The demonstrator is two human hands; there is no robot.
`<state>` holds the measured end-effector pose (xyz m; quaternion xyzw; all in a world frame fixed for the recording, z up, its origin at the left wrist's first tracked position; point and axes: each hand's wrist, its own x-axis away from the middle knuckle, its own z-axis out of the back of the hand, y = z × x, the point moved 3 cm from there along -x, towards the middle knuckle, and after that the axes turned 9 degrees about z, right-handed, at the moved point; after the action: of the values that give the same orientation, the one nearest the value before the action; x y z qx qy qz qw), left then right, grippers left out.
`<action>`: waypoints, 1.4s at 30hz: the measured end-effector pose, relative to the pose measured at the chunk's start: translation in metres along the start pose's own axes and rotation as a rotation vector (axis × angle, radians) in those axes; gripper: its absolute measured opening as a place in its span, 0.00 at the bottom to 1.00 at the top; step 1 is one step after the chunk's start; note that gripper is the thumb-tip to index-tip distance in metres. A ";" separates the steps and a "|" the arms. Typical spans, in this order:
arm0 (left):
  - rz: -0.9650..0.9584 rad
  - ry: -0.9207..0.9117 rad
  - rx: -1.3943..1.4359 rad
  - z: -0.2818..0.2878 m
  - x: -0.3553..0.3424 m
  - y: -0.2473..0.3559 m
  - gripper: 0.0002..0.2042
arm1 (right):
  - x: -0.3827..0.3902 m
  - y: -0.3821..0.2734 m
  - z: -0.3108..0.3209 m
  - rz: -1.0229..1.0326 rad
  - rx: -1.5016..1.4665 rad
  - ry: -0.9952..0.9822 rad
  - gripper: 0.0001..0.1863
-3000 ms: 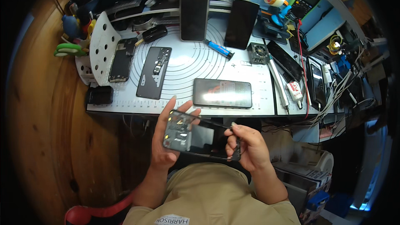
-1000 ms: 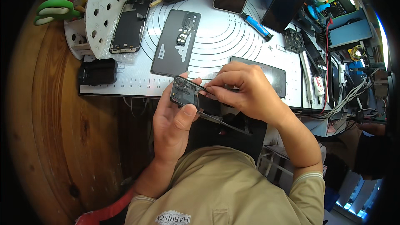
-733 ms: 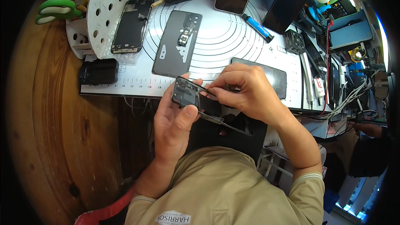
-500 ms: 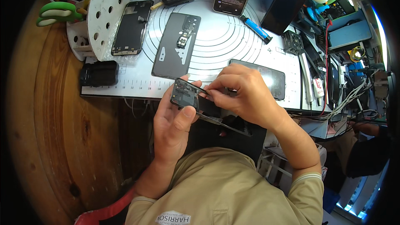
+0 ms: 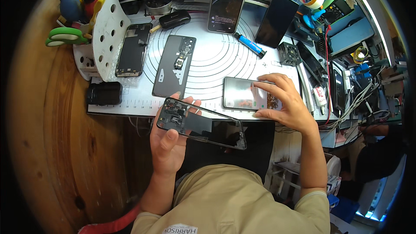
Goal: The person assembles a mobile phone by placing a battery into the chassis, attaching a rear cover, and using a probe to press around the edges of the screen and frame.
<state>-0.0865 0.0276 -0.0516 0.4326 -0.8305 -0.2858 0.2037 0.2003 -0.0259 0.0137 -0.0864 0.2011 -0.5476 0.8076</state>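
Note:
My left hand [image 5: 170, 147] holds a black phone frame [image 5: 197, 121] by its left end, thumb on the near side and fingertips behind the far edge. The frame is tilted, sits just off the table's front edge, and has an open section toward its right end. My right hand [image 5: 288, 102] spans a smartphone with a pale screen [image 5: 242, 93] lying on the mat, its thumb at the near edge and its fingers across the right part. Beyond my left hand lies a grey phone back cover [image 5: 171, 71] with a small camera part [image 5: 179, 62] on it.
A black phone screen part [image 5: 133, 52] rests on bubble wrap beside a white perforated holder [image 5: 108, 34] with green scissors [image 5: 67, 37]. A lit phone [image 5: 226, 6] and a dark one [image 5: 276, 21] stand at the back. A blue tube [image 5: 250, 45] lies nearby; cables [image 5: 362, 91] crowd the right.
My right hand has left the phone frame and moved right onto the pale-screened smartphone. My left hand has lowered slightly, showing more of the frame. The view has shifted.

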 end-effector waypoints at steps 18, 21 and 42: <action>-0.047 -0.064 -0.027 0.001 -0.005 -0.014 0.45 | 0.019 0.014 0.004 -0.112 -0.219 0.292 0.30; -0.047 -0.069 -0.019 -0.002 -0.006 -0.014 0.45 | 0.026 0.020 0.005 -0.194 -0.489 0.343 0.25; 0.017 -0.119 0.029 -0.012 -0.011 -0.022 0.43 | 0.038 0.016 -0.002 -0.499 -1.275 0.507 0.27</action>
<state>-0.0605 0.0231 -0.0573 0.4108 -0.8487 -0.2974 0.1501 0.2256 -0.0545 -0.0026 -0.4538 0.6362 -0.4951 0.3798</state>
